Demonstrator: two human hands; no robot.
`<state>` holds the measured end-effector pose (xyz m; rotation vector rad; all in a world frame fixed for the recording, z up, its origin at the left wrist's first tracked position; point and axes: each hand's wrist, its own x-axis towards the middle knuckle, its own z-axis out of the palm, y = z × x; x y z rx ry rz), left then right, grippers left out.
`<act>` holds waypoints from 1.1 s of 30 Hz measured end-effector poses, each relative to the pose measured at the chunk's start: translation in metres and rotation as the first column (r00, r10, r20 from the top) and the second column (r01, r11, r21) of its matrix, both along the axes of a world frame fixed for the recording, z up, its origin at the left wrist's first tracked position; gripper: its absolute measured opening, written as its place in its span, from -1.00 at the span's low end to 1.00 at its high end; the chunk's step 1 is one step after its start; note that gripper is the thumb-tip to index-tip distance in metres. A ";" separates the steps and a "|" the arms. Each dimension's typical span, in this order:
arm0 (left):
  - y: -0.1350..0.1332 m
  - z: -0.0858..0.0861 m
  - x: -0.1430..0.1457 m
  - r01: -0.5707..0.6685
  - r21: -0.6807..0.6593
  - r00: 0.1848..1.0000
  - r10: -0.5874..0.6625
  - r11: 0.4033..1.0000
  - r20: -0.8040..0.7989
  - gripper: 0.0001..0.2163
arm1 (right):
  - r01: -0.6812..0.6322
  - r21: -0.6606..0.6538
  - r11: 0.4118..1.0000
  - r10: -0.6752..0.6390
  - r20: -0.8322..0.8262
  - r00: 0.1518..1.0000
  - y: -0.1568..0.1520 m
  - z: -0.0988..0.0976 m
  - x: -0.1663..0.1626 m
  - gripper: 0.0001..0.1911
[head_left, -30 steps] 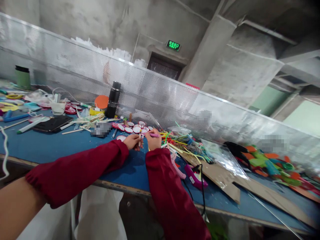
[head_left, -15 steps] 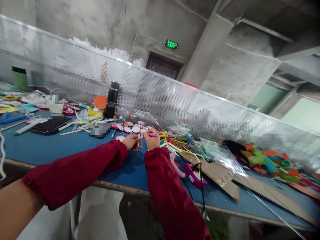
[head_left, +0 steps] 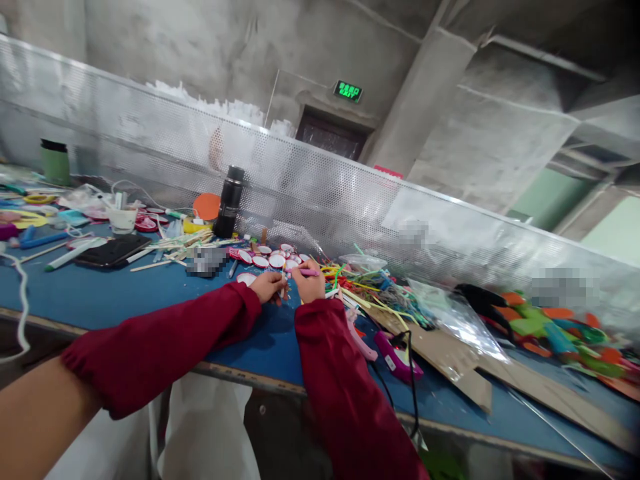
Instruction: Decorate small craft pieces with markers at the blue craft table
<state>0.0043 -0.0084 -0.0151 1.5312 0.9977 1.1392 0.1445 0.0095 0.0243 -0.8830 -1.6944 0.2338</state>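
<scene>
My left hand (head_left: pixel 267 287) is closed in a pinch around a small, pale upright stick (head_left: pixel 284 279). Close against it, my right hand (head_left: pixel 311 287) grips a pink-purple pen (head_left: pixel 309 272), its tip end pointing left at the stick. Whether the tip touches the stick I cannot tell. Both forearms wear dark red sleeves (head_left: pixel 165 347). Just beyond the hands lie several white discs with red rims (head_left: pixel 277 261).
Loose sticks (head_left: pixel 187 245), a phone (head_left: pixel 114 251) and a black bottle (head_left: pixel 230 202) are to the left. Coloured pipe cleaners (head_left: pixel 367 283), a purple device (head_left: pixel 397 358) with a black cable and cardboard (head_left: pixel 445 357) lie right. A perforated metal screen (head_left: pixel 320 177) closes off the table's back.
The whole view has shifted slightly, so things appear a little further right and lower. Both hands keep their hold on the stick and the pen, close together.
</scene>
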 end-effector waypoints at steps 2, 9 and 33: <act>0.000 -0.001 0.000 0.004 0.010 1.000 -0.004 1.000 -0.004 -0.79 | -0.018 -0.050 0.999 0.018 0.000 1.000 0.001 0.000 0.001 -0.85; -0.001 0.000 0.000 -0.027 0.015 1.000 0.027 1.000 0.002 -0.78 | -0.074 -0.104 0.992 0.073 -0.017 0.997 0.000 0.001 0.001 -0.82; -0.003 0.004 -0.001 -0.038 0.030 0.998 0.040 0.999 -0.055 -0.80 | -0.144 -0.195 0.970 0.113 -0.164 0.980 0.003 0.002 0.002 -0.87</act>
